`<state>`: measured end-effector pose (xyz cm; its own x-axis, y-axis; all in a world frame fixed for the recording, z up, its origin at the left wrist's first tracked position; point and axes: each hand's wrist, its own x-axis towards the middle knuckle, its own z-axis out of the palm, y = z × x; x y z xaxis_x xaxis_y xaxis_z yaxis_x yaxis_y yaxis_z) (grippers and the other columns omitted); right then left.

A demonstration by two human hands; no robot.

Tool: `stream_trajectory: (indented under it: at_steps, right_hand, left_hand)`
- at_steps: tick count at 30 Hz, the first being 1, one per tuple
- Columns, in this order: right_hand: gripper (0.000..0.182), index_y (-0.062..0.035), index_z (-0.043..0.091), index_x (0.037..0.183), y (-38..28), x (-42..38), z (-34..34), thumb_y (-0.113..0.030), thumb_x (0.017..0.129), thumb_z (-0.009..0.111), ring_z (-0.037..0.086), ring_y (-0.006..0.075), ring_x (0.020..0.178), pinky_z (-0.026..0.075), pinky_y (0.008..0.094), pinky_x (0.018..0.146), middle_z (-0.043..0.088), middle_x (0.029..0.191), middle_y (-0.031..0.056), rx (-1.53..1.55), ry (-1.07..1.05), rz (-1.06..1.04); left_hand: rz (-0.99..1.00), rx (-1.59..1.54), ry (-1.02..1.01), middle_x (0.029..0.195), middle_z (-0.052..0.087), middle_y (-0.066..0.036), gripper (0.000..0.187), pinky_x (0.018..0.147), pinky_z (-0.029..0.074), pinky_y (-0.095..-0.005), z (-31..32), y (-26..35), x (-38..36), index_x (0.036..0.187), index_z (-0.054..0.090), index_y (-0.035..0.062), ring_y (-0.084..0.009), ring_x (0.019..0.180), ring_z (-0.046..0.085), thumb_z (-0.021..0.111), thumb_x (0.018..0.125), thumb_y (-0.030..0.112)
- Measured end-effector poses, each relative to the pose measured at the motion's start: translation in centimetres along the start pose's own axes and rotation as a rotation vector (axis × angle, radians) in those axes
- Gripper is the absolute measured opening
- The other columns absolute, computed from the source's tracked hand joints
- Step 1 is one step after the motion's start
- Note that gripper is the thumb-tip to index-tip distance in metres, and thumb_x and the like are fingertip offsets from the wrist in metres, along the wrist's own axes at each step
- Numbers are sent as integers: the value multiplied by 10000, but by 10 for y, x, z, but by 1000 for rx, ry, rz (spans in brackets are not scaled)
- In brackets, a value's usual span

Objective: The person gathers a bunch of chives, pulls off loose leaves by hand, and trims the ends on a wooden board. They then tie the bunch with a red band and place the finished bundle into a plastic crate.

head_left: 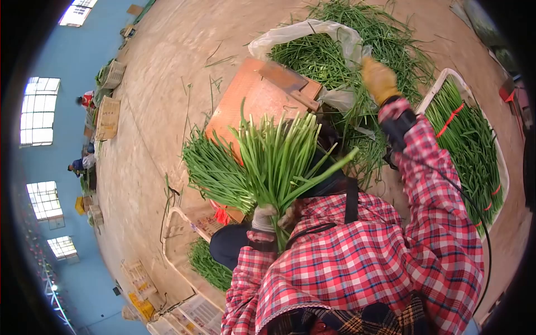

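Note:
My left hand (264, 218), in a pale glove, is closed around a bunch of long green stalks (273, 162) close to my body. Their pale cut ends fan out away from me. My right hand (379, 78), in a yellow glove, is stretched forward beside a clear plastic bag (335, 28) and a loose heap of green stalks (385, 33). It is blurred, so its fingers cannot be made out. Beyond the held bunch stands an orange board (243, 92) with a flat dark metal piece (285, 78) on it. More cut stalks (215, 167) lie at its left.
A white crate (444, 84) of green bundles tied with red bands stands at my right. Another crate (167, 237) with greens is at my left, near red ties (222, 215). A black cable (474, 206) runs along my right arm. Two people are far left, by boxes (107, 118).

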<state>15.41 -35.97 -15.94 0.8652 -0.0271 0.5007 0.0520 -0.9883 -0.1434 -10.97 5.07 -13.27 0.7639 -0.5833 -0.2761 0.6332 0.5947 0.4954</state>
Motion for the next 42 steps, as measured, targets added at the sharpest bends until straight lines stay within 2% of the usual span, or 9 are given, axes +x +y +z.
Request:
stream_trajectory:
  at_steps: [9,12,17,21,24,30,34,38,42]
  right_hand:
    - [653,22,542,1221,-88,-50,-73,-416,763,700,572,260,1077,437,364,923,618,1133,197,1150,-1261,-305]
    - [456,-30,597,1170,-128,-74,-64,-320,820,634,662,276,830,519,362,739,680,914,173,1228,-1282,60]
    - [165,-113,618,751,-76,-45,-24,-238,829,544,660,298,672,509,419,553,657,749,154,373,-217,-459]
    - [360,-94,612,1159,33,-6,-15,-270,856,528,606,362,989,479,431,852,642,1071,196,419,-436,371]
    - [623,-84,407,1385,20,-25,-19,-288,830,600,568,326,1104,442,378,937,567,1232,217,493,-182,-227]
    - [648,-45,385,1384,-106,-66,-57,-234,830,664,624,194,872,487,366,770,653,1041,79,1468,-1419,78]
    - [274,-61,636,1082,-91,-75,-36,-218,895,513,637,258,676,488,362,629,671,781,119,1017,-592,-299]
    - [272,-79,653,1042,-11,-48,-11,-213,847,520,657,306,806,515,359,714,672,833,136,281,-472,120]
    - [524,-62,528,1265,-39,-48,-43,-247,791,654,623,248,975,472,358,854,640,1038,149,1144,-677,-90]
  left_hand:
    - [-39,14,-121,714,594,-223,559,414,402,-318,-14,-2,6,1093,504,-117,-210,460,509,707,734,260]
    - [-64,57,-82,710,592,-223,562,416,400,-319,-16,-2,6,1091,506,-118,-212,459,505,709,734,266]
    - [1,80,21,658,567,-205,560,407,380,-330,-3,3,2,1094,502,-121,-214,430,473,680,720,256]
    - [13,-39,-73,644,561,-197,559,398,377,-335,0,4,4,1101,494,-124,-220,418,463,664,712,241]
    - [-5,-115,-170,633,556,-191,559,392,374,-339,2,3,10,1105,487,-126,-223,410,455,652,706,229]
    - [-50,-98,-336,575,534,-176,513,416,390,-343,-15,-1,17,1076,501,-116,-237,417,459,636,735,242]
    - [37,-191,-368,683,575,-188,527,414,386,-355,-30,-11,13,1131,495,-89,-236,415,464,632,729,222]
    - [75,-295,-103,854,603,-211,573,390,368,-356,3,-6,2,1206,476,-53,-228,402,462,625,710,192]
    - [38,-253,-77,857,603,-230,608,359,352,-326,3,-8,3,1208,469,-72,-219,390,461,628,682,186]
